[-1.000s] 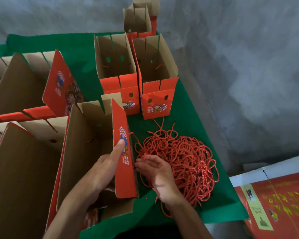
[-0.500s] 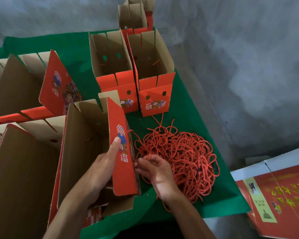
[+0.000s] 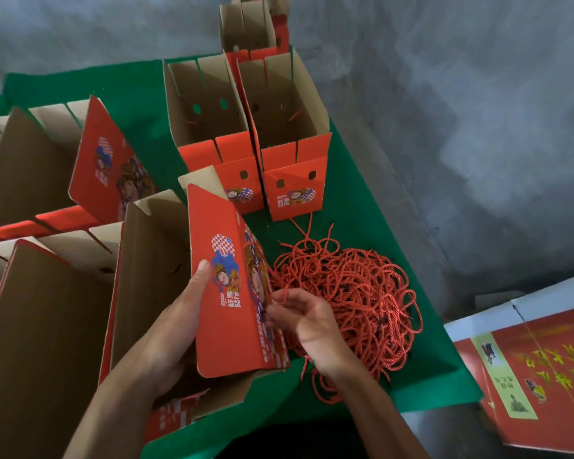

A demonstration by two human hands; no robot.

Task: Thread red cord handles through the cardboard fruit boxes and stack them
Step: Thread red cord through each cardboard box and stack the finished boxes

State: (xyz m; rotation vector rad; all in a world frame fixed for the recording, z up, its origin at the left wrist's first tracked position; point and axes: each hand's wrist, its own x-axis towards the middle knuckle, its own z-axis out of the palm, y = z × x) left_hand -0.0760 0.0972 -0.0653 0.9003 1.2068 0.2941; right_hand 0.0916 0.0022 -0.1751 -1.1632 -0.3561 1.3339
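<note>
Threading step in hand: box panel (image 3: 226, 293) is steadied by left hand (image 3: 176, 329), fingers wrapped on its edge. One cord (image 3: 284, 294) is pinched in right hand (image 3: 307, 323), right at the panel's outer face. Cord pile (image 3: 348, 306) sits near the green mat's (image 3: 355, 207) right edge. Next, prob.: cord end to be fed thru a panel hole; hole not visible from here. Stacking not begun w/ this box.
</note>
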